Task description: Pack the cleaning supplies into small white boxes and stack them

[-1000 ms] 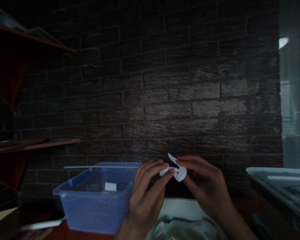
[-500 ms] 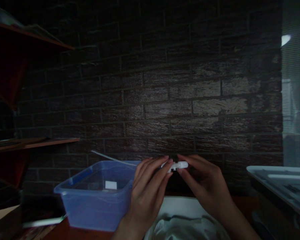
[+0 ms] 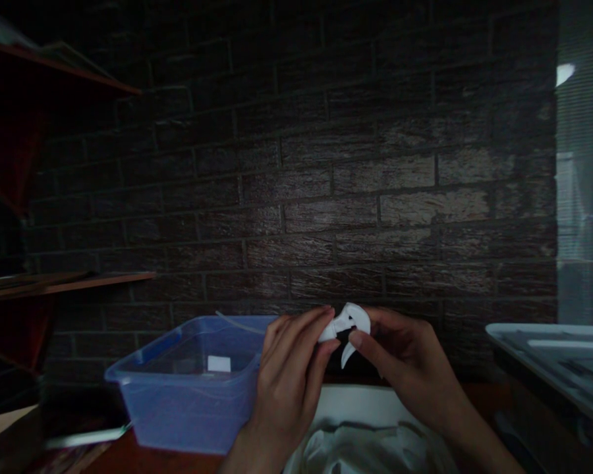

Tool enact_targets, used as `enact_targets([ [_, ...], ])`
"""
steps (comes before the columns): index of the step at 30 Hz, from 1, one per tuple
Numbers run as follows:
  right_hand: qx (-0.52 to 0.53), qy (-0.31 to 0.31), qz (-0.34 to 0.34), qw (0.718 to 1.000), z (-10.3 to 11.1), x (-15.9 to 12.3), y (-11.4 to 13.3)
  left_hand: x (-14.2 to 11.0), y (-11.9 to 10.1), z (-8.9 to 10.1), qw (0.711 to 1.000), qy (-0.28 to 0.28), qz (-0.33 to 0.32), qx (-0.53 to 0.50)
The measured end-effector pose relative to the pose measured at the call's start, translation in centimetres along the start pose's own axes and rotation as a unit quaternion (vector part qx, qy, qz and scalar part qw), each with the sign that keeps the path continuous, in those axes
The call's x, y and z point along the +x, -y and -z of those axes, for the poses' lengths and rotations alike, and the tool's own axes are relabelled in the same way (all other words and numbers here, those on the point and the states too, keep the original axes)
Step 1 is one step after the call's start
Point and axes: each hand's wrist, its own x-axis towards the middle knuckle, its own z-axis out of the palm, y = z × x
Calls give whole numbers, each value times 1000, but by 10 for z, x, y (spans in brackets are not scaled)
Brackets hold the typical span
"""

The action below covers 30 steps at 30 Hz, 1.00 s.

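Observation:
A white trigger sprayer head (image 3: 352,318) is held between both hands in front of the brick wall. My left hand (image 3: 291,375) pinches its collar end. A thin pale tube (image 3: 240,322) sticks out to the left behind that hand, above the blue bin. My right hand (image 3: 405,355) grips the other end, with the thumb inside the curve of the trigger and the fingers behind the head. The curved trigger points downward. My fingers partly cover the collar and the back of the head.
A translucent blue plastic bin (image 3: 188,415) with a white label stands at left. Below my hands is a white container (image 3: 360,398) holding crumpled pale plastic (image 3: 370,451). A light-coloured lid or tray (image 3: 553,349) lies at right. Wooden shelves (image 3: 79,283) jut out at left.
The sprayer head has turned over in my fingers: its trigger pointed up, then the head was seen edge-on, and now the trigger points down. The tube has swung round with it.

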Motion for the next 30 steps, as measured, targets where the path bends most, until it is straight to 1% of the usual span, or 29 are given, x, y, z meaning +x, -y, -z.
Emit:
enact_targets([
  [5, 43, 12, -32, 998, 1, -2, 6, 0, -1, 0, 1000, 12, 8, -8],
  [9, 81, 5, -36, 996, 0, -2, 8, 0, 0, 1, 999, 23, 20, -13],
  [14, 120, -3, -43, 992, -2, -1, 7, -1, -1, 0, 998, 19, 35, -39],
  [16, 128, -1, -44, 991, -2, -1, 6, -2, -3, 0, 996, 25, 60, -59],
  [20, 137, 10, -47, 989, -1, -1, 3, 0, -8, 0, 981, 61, 143, -112],
  [22, 134, 7, -39, 990, 0, -2, 2, 3, -9, 0, 971, 78, 174, -143],
  [24, 120, 7, -18, 993, 1, -1, 0, 5, -10, 0, 964, 86, 187, -166],
  [27, 92, 25, 23, 995, 4, 0, -2, 7, -10, 0, 964, 81, 180, -177],
  [30, 74, 36, 45, 996, 5, 1, -4, 7, -11, 0, 970, 70, 153, -173],
])
